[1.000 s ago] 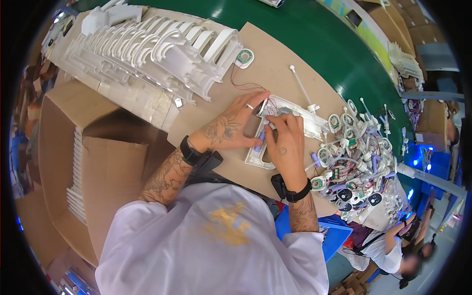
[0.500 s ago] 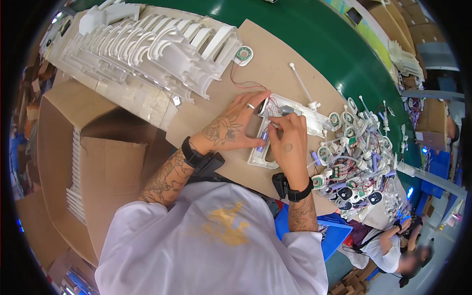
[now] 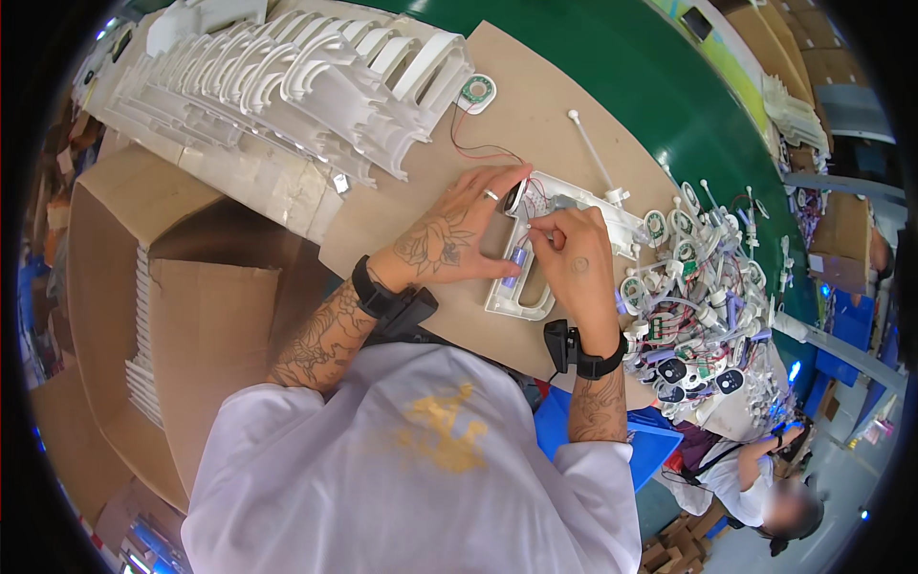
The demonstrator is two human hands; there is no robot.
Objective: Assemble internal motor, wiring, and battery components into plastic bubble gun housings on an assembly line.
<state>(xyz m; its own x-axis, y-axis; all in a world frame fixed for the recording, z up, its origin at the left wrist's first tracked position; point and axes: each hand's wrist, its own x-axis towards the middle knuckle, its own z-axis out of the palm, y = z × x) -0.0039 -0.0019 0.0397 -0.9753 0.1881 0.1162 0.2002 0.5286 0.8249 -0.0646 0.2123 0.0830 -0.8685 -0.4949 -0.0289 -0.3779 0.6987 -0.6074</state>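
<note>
A white plastic housing (image 3: 529,311) with a loop-shaped handle lies open on the brown cardboard. My left hand (image 3: 445,234) grips its left side, fingers at the top end and thumb by the handle. Close to that thumb a purple cylindrical battery (image 3: 514,267) sits in the housing. My right hand (image 3: 577,256) is over the middle of the housing, thumb and forefinger pinched together; what they hold is too small to make out. Thin red and black wires (image 3: 469,150) run from the top end to a round green-and-white circuit piece (image 3: 477,90).
Nested white shells (image 3: 287,81) line the far left of the table. A white rod (image 3: 594,151) lies beyond the housing. Wired parts are heaped (image 3: 703,306) on the right. At the left stands an open cardboard box (image 3: 206,325); a blue bin (image 3: 650,445) and another person (image 3: 755,483) are lower right.
My right hand has shifted slightly right, its wrist turning outward, with the fingertips still pinched over the housing. My left hand keeps its grip. The view has moved a little.
</note>
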